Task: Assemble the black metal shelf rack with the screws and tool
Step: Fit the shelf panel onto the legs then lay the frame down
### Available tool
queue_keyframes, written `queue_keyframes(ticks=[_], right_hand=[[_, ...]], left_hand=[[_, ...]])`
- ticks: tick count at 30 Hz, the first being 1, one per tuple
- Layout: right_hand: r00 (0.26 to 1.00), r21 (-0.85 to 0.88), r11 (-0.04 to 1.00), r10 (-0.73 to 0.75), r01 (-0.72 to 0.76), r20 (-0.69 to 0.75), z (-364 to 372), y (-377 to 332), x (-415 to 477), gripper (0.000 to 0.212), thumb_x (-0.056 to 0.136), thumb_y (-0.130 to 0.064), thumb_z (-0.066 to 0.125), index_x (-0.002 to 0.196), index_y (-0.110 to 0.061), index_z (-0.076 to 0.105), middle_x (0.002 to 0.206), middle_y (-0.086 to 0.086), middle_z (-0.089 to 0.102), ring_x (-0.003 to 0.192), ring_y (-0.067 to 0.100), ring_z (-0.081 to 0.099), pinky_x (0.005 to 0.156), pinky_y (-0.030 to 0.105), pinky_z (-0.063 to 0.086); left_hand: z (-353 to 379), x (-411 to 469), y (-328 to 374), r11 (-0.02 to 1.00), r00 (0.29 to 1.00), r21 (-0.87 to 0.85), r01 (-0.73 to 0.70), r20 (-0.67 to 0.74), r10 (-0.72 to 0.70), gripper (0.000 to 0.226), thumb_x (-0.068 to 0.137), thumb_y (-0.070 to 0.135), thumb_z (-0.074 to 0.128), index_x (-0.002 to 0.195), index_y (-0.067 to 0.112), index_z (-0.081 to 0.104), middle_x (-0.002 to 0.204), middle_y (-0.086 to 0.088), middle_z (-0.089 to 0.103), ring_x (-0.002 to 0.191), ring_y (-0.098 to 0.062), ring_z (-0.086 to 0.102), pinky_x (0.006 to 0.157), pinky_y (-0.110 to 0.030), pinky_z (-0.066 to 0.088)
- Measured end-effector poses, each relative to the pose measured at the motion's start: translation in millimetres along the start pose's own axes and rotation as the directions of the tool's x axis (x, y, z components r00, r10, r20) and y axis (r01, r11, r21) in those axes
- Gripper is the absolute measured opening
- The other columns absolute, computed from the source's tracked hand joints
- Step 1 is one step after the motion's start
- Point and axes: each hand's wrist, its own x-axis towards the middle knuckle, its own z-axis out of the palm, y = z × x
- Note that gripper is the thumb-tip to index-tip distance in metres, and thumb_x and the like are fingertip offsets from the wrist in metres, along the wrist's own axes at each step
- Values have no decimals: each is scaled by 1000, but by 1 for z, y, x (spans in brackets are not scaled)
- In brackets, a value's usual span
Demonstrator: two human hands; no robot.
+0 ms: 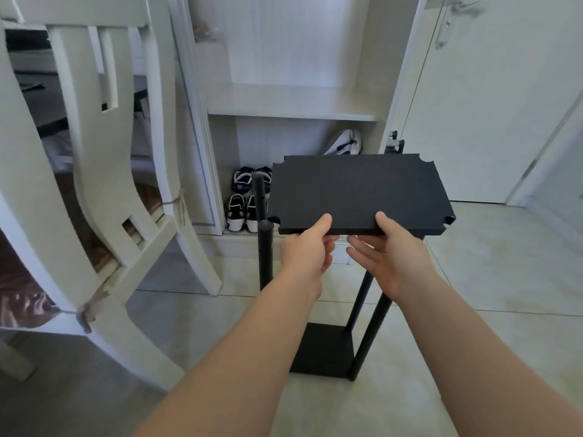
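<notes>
A flat black metal shelf panel (pixel 356 193) with notched corners is held level above the rack. My left hand (pixel 307 253) grips its near edge, thumb on top and fingers underneath. My right hand (pixel 391 253) holds the same edge further right, thumb on top, fingers spread below. Under the panel stands the partly built rack: black upright poles (pixel 264 247) at the left, two more poles (pixel 370 329) at the right, and a black bottom shelf (pixel 321 348) on the floor. No screws or tool are visible.
A white wooden chair (pixel 104 171) stands close at the left. Behind the rack is an open white cabinet (pixel 290 115) with several shoes (pixel 243 203) on its floor. A white door (pixel 479 89) is at the right. Pale floor tiles (pixel 473 279) surround the rack.
</notes>
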Motion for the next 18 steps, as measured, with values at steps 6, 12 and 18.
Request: queue_keyframes(ticks=[6, 12, 18], right_hand=[[1000, -26, 1000, -7, 7, 4, 5, 8, 3, 28, 100, -21, 64, 123, -5, 58, 106, 21, 73, 83, 28, 78, 64, 35, 64], [997, -28, 998, 59, -57, 57, 11, 11, 4, 25, 100, -18, 65, 119, -4, 60, 102, 22, 75, 85, 28, 78, 71, 38, 65], [995, -30, 997, 70, -68, 65, 19, 17, 5, 26, 99, -21, 66, 120, -6, 58, 101, 21, 74, 83, 27, 78, 70, 36, 64]], left_hand=[[2, 4, 0, 999, 997, 4, 32, -64, -32, 28, 88, 36, 73, 103, 13, 68, 94, -5, 76, 79, -11, 67, 64, -25, 50], [0, 4, 2, 999, 993, -18, 32, -117, -34, 24, 89, 33, 72, 102, 13, 68, 90, -5, 74, 70, -13, 61, 61, -23, 48], [-4, 4, 0, 999, 989, -41, 20, -142, -26, 25, 89, 32, 72, 107, 16, 65, 93, -4, 75, 77, -11, 66, 64, -24, 49]])
